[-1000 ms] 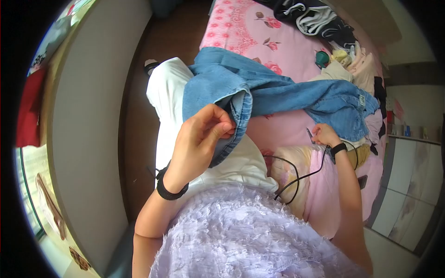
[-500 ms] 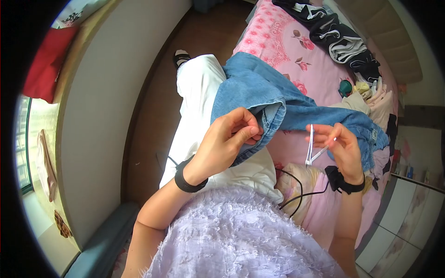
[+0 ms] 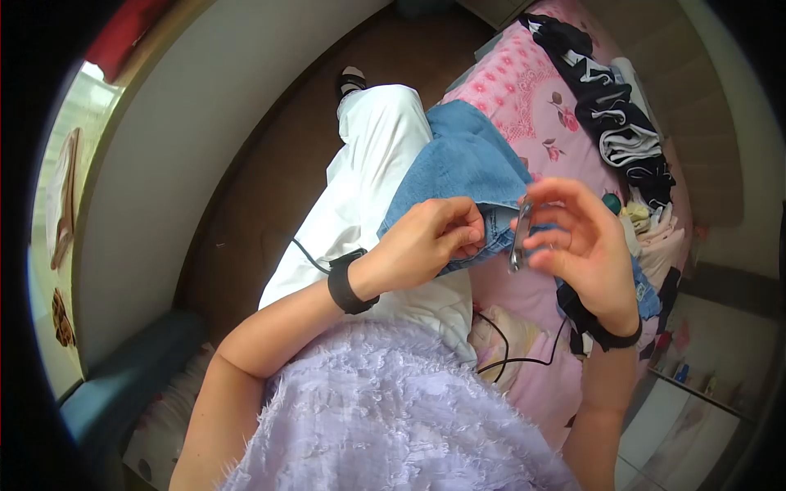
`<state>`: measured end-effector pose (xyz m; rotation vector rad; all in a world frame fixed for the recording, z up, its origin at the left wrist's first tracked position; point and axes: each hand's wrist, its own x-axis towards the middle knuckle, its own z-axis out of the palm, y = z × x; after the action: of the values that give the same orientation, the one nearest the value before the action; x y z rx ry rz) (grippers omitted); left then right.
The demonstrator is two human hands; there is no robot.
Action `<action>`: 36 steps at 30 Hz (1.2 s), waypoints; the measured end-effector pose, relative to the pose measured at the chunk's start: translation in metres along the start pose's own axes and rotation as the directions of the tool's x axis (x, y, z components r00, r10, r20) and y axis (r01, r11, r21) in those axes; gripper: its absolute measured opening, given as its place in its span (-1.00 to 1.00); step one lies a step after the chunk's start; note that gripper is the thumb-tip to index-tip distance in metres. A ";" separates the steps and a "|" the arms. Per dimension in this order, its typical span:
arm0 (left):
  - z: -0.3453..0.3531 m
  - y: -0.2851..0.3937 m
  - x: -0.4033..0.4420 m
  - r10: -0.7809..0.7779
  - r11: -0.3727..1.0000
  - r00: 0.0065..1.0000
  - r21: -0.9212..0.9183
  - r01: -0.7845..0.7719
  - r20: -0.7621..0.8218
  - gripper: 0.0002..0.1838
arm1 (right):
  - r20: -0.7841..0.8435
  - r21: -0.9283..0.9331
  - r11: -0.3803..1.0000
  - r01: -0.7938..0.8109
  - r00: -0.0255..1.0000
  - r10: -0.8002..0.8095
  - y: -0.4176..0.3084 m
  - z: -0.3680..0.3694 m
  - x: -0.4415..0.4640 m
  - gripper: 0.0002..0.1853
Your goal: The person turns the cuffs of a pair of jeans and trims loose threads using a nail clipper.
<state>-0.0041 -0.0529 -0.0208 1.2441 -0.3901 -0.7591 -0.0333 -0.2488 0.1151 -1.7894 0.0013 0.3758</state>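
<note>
Blue denim jeans lie across the lap, over white trousers and partly on the bed. My left hand is closed, its thumb and fingers pinching the hem edge of a jeans leg. Just to the right, my right hand holds a shiny metal nail clipper at its fingertips, with the fingers curved and a little blurred. The clipper stands nearly upright close beside the hem; whether it touches the cloth I cannot tell. What lies under my left fingertips is hidden.
The bed has a pink flowered sheet. Black-and-white clothing lies along its far side, near pale crumpled cloth. A black cable runs toward my right wrist. A wall and windowsill stand at left.
My right hand has moved left toward the hem, and the clipper has gone from spread in a V to a narrow upright shape. My left hand keeps its pinch. The view has shifted.
</note>
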 end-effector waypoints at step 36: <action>-0.006 -0.006 0.003 -0.058 0.993 0.996 -0.108 0.052 -0.061 -0.82 | 0.193 -0.124 0.936 -0.330 0.917 0.349 0.049 -0.017 0.078 -0.66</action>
<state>-0.0002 -0.0518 -0.0284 1.1796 -0.2609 -0.7756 0.0347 -0.2621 0.0521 -1.8301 0.1493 0.8285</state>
